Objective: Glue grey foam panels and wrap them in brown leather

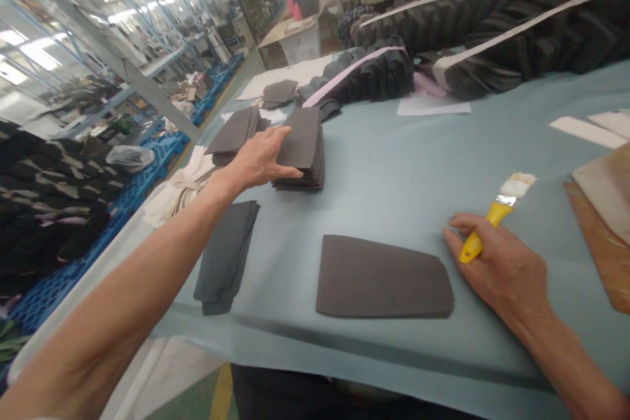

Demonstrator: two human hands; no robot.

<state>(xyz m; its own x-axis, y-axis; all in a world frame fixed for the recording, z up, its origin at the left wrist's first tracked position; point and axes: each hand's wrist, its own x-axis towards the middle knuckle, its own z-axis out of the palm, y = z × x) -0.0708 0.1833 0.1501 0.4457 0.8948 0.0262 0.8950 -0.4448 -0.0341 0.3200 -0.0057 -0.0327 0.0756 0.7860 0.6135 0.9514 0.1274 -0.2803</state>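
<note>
Here, the left hand (258, 161) reaches far out over the pale blue table (394, 164) and lies on the near stack of dark grey pieces (302, 151), fingers spread across the top sheet and the thumb hooked at the front edge of the pile; it looks to be taking hold of the top piece, though how firmly cannot be told. A second stack (233, 138) stands just left of it, leaning a little. The right hand (502, 266) rests on the table near the person, fingers curled around the yellow handle of a brush (497, 213) whose pale bristles point up and away. Just left of that hand, 1 single grey piece (381, 275) lies flat on the cloth (its right corners rounded). Farther left, a loose pile of grey pieces (226, 256) hangs at the table's edge. Long rows of black bundles (516, 26) fill the far side.
</note>
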